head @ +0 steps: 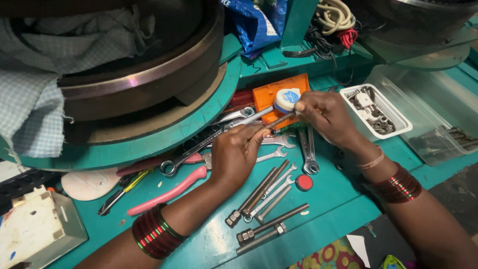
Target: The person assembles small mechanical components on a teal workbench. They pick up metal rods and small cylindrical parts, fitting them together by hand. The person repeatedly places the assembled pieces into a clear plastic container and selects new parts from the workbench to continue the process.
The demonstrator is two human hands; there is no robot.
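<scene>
The left hand [234, 154] pinches a slim metal rod [280, 120] between thumb and fingertips, closed firmly on its lower end. The rod is smooth, dull steel, and its long axis runs from about eight o'clock up toward two o'clock, its far end meeting the right hand. The right hand [326, 117] is curled around a small round spool of white tape [286, 99], a plastic disc with a blue face, gripped between thumb and fingers at the rod's upper tip. Both sit above the middle of a teal-painted metal bench [343, 199], scuffed and glossy.

At six o'clock from the left hand lies a row of long steel bolts [261, 194] with square heads, lying roughly parallel to the rod. A small red cap [304, 183] rests just beside them at three o'clock. Chrome spanners [308, 149] fan out under the hands. At nine o'clock lie pink-handled pliers [167, 194]. An orange plastic case [271, 94] sits behind the spool, and a white tray of small metal parts [376, 112] stands at three o'clock.
</scene>
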